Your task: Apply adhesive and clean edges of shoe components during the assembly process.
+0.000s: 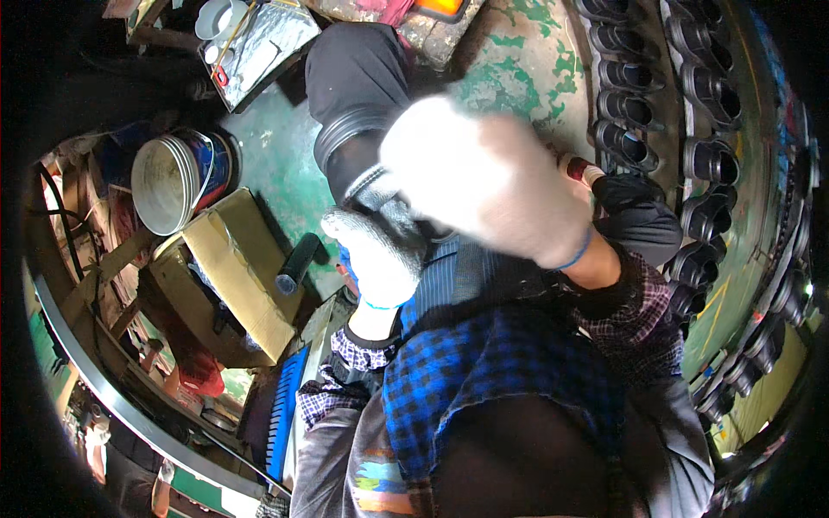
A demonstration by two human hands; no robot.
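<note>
A black shoe (347, 147) lies over my lap against my dark-trousered knee, its toe pointing away from me. My left hand (380, 257), in a white knit glove, is closed around its near end, with the thumb side showing at the left. Also gloved in white, my right hand (492, 181) is raised above the shoe's right side and hides part of it. Glare and motion smear the right fingers, so I cannot make out whether they grip anything. A blue-and-black checked apron (509, 354) covers my lap.
Rows of black shoes (623, 108) stand on racks at the right. To the left are a bucket (164, 186), an opened cardboard box (237, 268) and a black cylinder (298, 263). A metal tray (268, 47) with a white pot sits at the far left.
</note>
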